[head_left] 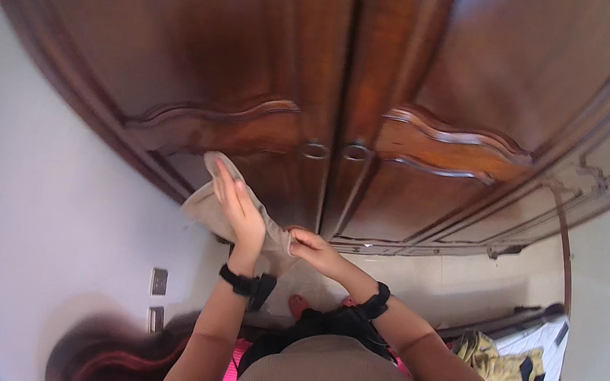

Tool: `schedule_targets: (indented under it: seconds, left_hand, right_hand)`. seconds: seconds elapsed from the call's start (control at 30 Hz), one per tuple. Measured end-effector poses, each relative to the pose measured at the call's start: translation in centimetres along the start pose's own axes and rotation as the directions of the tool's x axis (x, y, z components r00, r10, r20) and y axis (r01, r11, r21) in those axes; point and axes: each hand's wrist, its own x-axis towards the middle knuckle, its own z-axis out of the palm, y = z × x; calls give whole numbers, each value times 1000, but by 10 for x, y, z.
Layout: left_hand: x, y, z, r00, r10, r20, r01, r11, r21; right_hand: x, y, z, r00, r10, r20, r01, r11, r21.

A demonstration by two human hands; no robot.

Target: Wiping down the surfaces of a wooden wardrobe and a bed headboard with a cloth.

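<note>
A beige piece of fabric [208,211], which could be a garment or a cloth, hangs in front of the dark wooden wardrobe [257,182]. Its far tip rises beside the fingers of my left hand [245,217], which lie stretched out flat along it. My left thumb is hidden. To the right, my right hand [317,253] has its fingers closed on the fabric's edge. Black bands [238,281] circle both wrists.
Two round metal handles [316,151] sit on the closed wardrobe doors. At left, the white wall [79,175] carries two switch plates [158,281] above a curved dark wooden piece [103,363]. Yellowish and black clothes [506,371] lie on a white surface at lower right.
</note>
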Motion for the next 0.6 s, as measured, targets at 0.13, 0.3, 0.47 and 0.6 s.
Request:
schedule_targets:
  seconds: [0.13, 0.3, 0.47, 0.6]
  left_hand:
    - [-71, 19, 19, 909, 43, 415, 169, 871, -460]
    - [-87, 81, 75, 828, 179, 532, 173, 819, -546]
    - [-87, 81, 103, 738, 269, 619, 322, 665, -674]
    - [-83, 89, 114, 692, 364, 624, 398, 529, -750]
  right_hand:
    - [-53, -49, -42, 999, -52, 8, 48, 961, 271]
    - [-76, -138, -66, 803, -548, 234, 497, 399, -771]
    - [-72, -104, -87, 722, -685, -92, 10, 144, -990]
    - [-41, -84, -110, 519, -814, -261, -66, 266, -962]
